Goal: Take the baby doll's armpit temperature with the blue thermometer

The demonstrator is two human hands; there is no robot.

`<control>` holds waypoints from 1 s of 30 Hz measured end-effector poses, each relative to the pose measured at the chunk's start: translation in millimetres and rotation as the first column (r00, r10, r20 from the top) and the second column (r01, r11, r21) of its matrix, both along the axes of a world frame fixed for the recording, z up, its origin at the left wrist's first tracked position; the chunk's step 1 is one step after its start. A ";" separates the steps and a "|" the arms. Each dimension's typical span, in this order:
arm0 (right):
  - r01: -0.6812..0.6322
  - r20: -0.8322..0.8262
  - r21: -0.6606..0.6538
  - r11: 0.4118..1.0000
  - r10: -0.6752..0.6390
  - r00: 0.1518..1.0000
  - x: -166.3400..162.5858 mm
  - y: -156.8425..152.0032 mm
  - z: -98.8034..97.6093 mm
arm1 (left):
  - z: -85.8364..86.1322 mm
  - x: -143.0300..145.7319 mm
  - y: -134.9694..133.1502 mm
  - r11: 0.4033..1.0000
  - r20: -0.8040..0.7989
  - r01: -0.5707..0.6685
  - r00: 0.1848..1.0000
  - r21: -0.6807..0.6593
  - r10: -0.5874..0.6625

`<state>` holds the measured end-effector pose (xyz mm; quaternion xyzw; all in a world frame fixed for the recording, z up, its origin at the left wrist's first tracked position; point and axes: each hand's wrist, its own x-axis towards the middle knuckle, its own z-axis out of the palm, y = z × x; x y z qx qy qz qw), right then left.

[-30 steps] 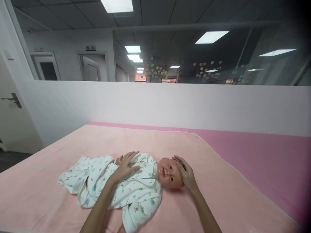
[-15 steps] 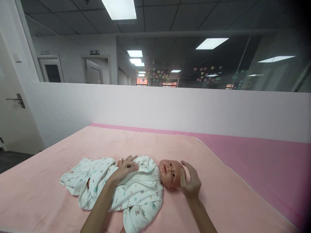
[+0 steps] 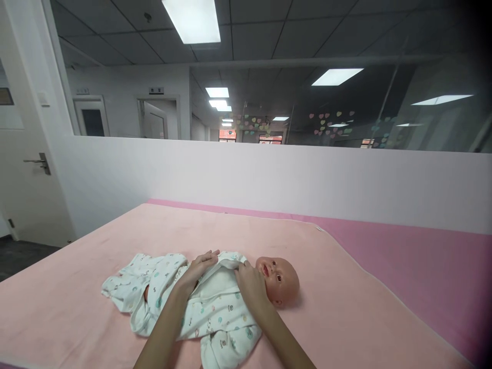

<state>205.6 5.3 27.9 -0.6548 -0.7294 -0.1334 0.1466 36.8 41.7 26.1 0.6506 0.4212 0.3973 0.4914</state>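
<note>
The doll (image 3: 280, 281) is lying on its back on the peach blanket (image 3: 346, 307), its long axis running left to right across the person's front, with the head to the right and the legs trailing off to the left. Both hands are sitting close together on its upper body. The left hand (image 3: 200, 266) is resting nearly flat, fingers extended, on the chest of the printed romper (image 3: 219, 312). The right hand (image 3: 250, 287) is curling over the collar just beside the chin, apparently pinching the fabric there. Of the 2 hands, the right is lying nearer the head.
</note>
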 end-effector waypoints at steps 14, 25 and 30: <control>0.141 -0.771 0.266 0.954 0.123 0.625 67.5 -100.4 55.7 | 5.2 7.9 -37.5 0.927 -0.329 0.017 0.937 0.374 0.115; 0.045 -0.826 0.258 0.965 0.196 0.528 63.2 -139.2 57.9 | 23.1 21.1 -121.9 0.940 0.120 -0.176 0.982 0.292 0.146; 0.309 -0.663 0.353 0.883 0.003 0.749 103.9 -166.7 -2.5 | -25.4 -2.3 -170.1 0.804 0.209 -0.575 0.814 0.154 0.542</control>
